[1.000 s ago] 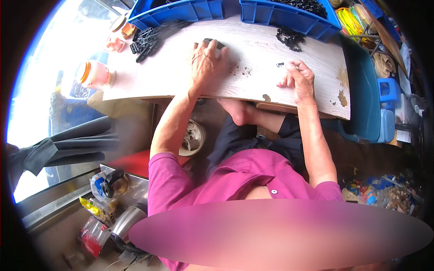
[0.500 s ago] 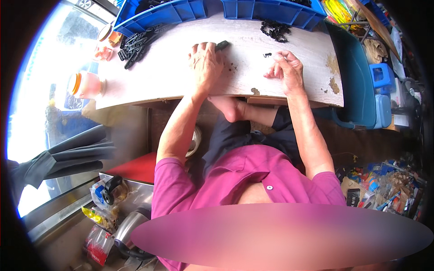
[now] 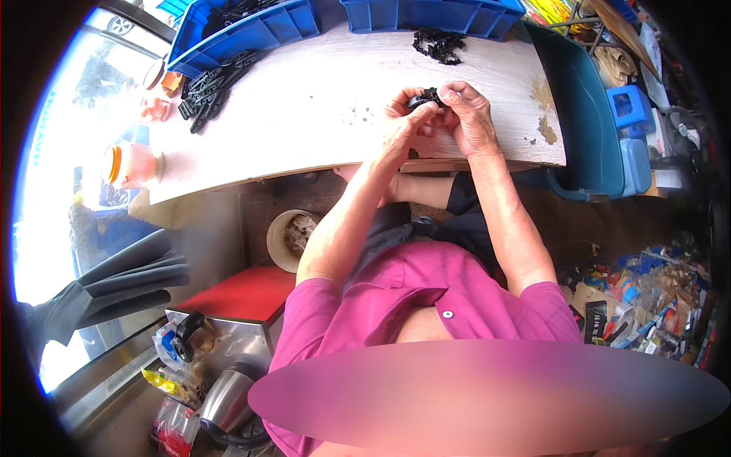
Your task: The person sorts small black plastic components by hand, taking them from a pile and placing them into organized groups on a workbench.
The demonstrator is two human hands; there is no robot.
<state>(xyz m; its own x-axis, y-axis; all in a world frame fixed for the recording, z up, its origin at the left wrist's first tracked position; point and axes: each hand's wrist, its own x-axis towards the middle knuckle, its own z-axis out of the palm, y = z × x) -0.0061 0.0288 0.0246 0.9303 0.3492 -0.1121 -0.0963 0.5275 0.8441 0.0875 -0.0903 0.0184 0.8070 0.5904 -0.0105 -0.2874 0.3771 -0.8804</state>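
Note:
Over the right half of the table, both hands meet at a black elongated plastic part [image 3: 417,100]. My left hand [image 3: 403,122] grips it between thumb and fingers. Closed at the part's right end, my right hand [image 3: 470,122] pinches a small black plastic piece [image 3: 432,94], which touches the part and is partly covered by fingertips. Beyond the hands lies a pile of small black pieces [image 3: 439,46]. Long black plastic parts [image 3: 205,95] are heaped at the table's left.
Two blue bins, a left one [image 3: 251,42] and a right one [image 3: 434,19], line the table's far edge. An orange-lidded jar [image 3: 133,165] stands at the left edge. A teal tub [image 3: 586,129] adjoins the right side. Below are a white bucket [image 3: 279,236] and a steel kettle [image 3: 228,400].
My left hand has lifted the black part off the table and moved right. My right hand has shifted slightly left, bringing the small piece against the part. The whole view has shifted somewhat.

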